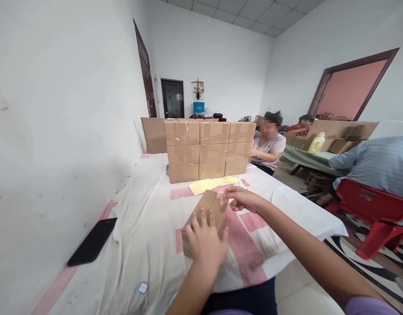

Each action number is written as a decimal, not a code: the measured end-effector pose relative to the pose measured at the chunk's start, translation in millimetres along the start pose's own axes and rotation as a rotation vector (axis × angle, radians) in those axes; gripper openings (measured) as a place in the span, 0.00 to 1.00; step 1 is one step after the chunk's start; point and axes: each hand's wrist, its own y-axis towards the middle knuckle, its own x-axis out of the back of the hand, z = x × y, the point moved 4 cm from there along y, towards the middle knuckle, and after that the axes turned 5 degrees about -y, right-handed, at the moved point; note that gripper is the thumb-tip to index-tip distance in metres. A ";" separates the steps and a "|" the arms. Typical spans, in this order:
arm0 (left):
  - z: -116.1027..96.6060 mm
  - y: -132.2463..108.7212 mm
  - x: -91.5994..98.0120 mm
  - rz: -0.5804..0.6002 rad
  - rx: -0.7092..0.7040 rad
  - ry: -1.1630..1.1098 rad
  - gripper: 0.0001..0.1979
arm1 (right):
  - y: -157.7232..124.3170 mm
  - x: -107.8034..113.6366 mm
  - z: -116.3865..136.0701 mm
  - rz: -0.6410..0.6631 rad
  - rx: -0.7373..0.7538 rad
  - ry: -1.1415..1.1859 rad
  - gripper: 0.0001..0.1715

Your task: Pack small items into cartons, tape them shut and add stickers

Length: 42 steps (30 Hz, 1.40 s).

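- The cardboard box [210, 202] lies on the cloth-covered surface [149, 236], directly in front of the person.
- The left hand [205, 238] rests on top of it, fingers spread, its grip released.
- The right hand [243, 200] is at the box's far right corner, fingers bent; whether its grip is grasping anything, I cannot tell.
- Beyond the box are a yellow sheet [201, 187] and stacked boxes [214, 151].
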 end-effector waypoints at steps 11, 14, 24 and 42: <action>54.4 -18.8 10.2 0.182 -0.264 -0.113 0.46 | 18.7 -27.7 -7.4 0.112 -0.048 -0.103 0.09; 44.5 -19.3 1.5 0.139 -0.226 -0.120 0.43 | 27.7 -29.8 -9.1 0.061 -0.053 -0.143 0.08; 9.0 -18.6 -18.7 0.038 -0.122 -0.061 0.44 | 42.4 -41.7 7.6 0.155 -0.080 -0.393 0.06; 6.2 -20.9 -15.7 -0.180 -0.185 -0.041 0.45 | 58.6 -56.7 22.5 0.302 -0.116 -0.898 0.09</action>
